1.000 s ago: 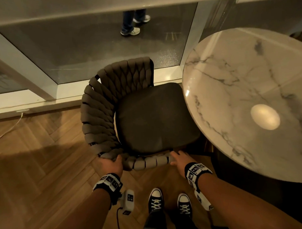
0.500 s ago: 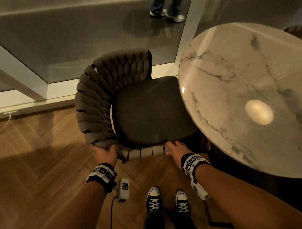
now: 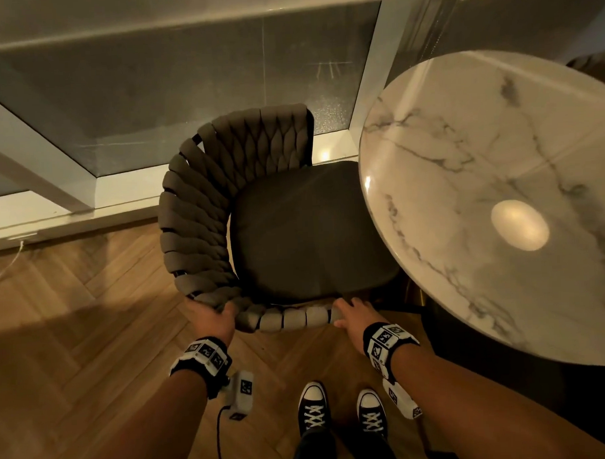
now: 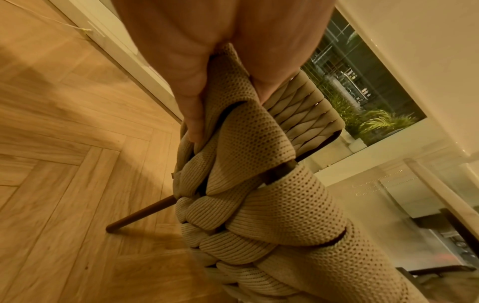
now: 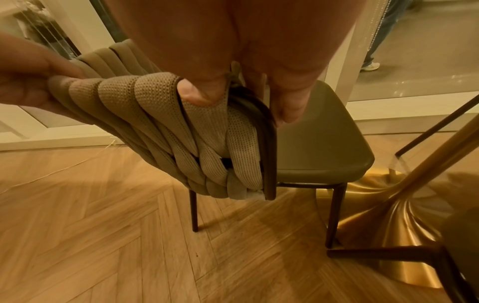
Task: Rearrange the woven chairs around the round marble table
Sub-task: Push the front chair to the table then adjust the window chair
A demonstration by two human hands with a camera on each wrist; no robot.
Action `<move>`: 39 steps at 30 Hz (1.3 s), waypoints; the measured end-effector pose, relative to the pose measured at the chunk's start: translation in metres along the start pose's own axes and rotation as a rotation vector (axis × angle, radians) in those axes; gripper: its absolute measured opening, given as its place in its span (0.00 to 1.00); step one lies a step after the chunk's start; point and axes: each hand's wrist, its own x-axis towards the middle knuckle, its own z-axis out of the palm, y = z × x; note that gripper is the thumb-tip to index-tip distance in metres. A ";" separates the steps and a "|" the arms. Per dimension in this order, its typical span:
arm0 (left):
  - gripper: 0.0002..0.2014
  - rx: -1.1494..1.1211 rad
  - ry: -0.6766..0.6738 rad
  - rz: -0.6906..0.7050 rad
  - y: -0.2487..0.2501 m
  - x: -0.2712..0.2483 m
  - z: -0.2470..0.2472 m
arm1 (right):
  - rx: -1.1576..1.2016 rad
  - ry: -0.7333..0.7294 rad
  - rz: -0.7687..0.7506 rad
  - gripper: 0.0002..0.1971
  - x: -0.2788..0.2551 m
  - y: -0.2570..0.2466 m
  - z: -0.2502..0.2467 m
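Observation:
A woven chair (image 3: 204,212) with a taupe braided back and a dark seat cushion (image 3: 308,229) stands left of the round marble table (image 3: 497,147), its seat partly under the table's edge. My left hand (image 3: 213,316) grips the near rim of the braided back, fingers (image 4: 191,102) curled over a band. My right hand (image 3: 352,315) grips the end of that rim. There the thumb (image 5: 204,90) presses the weave and the fingers (image 5: 287,102) wrap the dark frame (image 5: 267,143). The chair's thin dark legs (image 5: 193,211) reach the floor.
Behind the chair runs a glass wall with a white sill (image 3: 70,210). A person's shoe (image 5: 370,66) shows beyond the glass. The table's gold pedestal base (image 5: 383,209) sits close to the chair's front leg. Another chair's dark frame (image 5: 383,252) is at right. My shoes (image 3: 342,413) stand on herringbone wood floor (image 3: 75,340).
The chair has shifted slightly toward the table, its seat further under the marble edge. Both hands keep their hold on the rim. The feet beyond the glass have left the head view.

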 end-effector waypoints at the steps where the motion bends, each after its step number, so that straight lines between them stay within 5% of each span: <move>1: 0.43 0.004 -0.009 -0.007 0.001 -0.002 0.001 | 0.005 0.003 0.004 0.19 -0.001 0.002 -0.001; 13: 0.37 -0.017 -0.044 0.039 0.004 -0.013 0.018 | 0.021 -0.025 0.047 0.20 -0.009 0.020 -0.004; 18: 0.44 0.046 -0.086 -0.017 0.013 0.000 0.016 | 0.066 -0.016 0.053 0.19 -0.004 0.014 -0.006; 31: 0.41 0.097 -0.038 -0.020 0.022 -0.015 0.024 | 0.092 -0.034 0.084 0.20 -0.007 0.019 -0.002; 39: 0.46 0.149 -0.073 -0.065 0.020 -0.030 0.019 | 0.304 0.127 0.082 0.21 -0.039 0.037 0.018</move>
